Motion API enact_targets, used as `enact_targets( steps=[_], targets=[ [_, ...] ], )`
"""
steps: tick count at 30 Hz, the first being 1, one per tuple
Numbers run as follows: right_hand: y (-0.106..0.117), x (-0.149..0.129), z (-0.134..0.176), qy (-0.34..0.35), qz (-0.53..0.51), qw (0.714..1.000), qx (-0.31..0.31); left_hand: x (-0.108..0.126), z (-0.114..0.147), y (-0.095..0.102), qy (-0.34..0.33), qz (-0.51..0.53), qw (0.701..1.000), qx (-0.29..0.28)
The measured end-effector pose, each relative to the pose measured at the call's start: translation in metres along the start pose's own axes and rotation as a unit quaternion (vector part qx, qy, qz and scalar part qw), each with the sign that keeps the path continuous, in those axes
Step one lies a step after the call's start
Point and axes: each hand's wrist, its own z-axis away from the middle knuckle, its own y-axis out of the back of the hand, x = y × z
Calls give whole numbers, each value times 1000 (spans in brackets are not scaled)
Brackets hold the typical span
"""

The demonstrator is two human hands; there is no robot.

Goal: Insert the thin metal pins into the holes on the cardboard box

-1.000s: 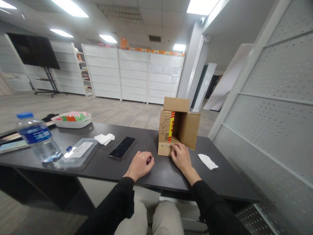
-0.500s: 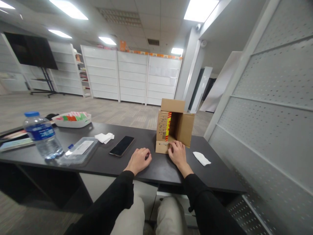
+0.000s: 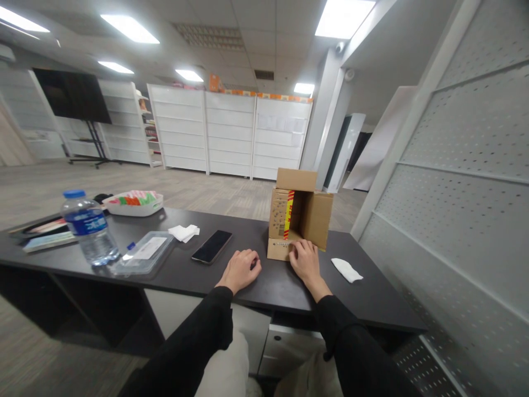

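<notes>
My right hand (image 3: 306, 262) rests on the lower flap of a small cardboard box (image 3: 320, 220). Its fingers are bent and drawn together at the box's mouth; anything beneath them is hidden. The box stands on its side with its opening toward me, flaps spread, a yellow and red strip (image 3: 288, 215) along its left wall. Left of the box, my left hand (image 3: 240, 269) lies on the dark desk (image 3: 264, 284) with curled fingers. A dark spot shows inside the curl; whether it is an object or shadow is unclear. A phone (image 3: 212, 246) lies beside that hand.
Right of the box is a folded white tissue (image 3: 346, 270); another tissue (image 3: 184, 233) lies beyond the phone. Farther left are a clear plastic case (image 3: 144, 253), a water bottle (image 3: 91, 231) and a white tray (image 3: 134, 208) of colourful packets. A perforated panel (image 3: 454, 220) borders the right side.
The whole view has shifted slightly, so everything appears a little farther right. Both hands keep nearly the same place and pose relative to the box and desk.
</notes>
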Motion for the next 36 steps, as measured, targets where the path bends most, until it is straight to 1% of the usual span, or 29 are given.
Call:
enact_targets(
  steps=[7,12,15,20,24,29,32,36],
  targets=[
    [-3,1,-1,-12,1,1000,-5,-2,-1,-2,2,-12,1000,-14],
    [-5,3,0,-22,-3,1000,5,-2,-4,-3,3,-18,999,-28],
    [-5,3,-1,-25,-2,1000,12,-3,-5,-3,5,-7,1000,-27],
    [-8,5,-2,-27,3,999,20,-1,-12,-2,44,5,998,-36],
    [-10,6,-1,-34,8,999,16,8,-31,-2,77,-3,996,-41],
    [-7,4,-1,-36,-8,999,20,25,-53,-14,94,-19,994,-48],
    [-5,3,-1,-41,-18,999,24,34,-58,-25,121,-25,991,-45],
    [-5,2,-1,-43,-25,999,23,41,-61,-41,141,-18,990,-20]
  ],
)
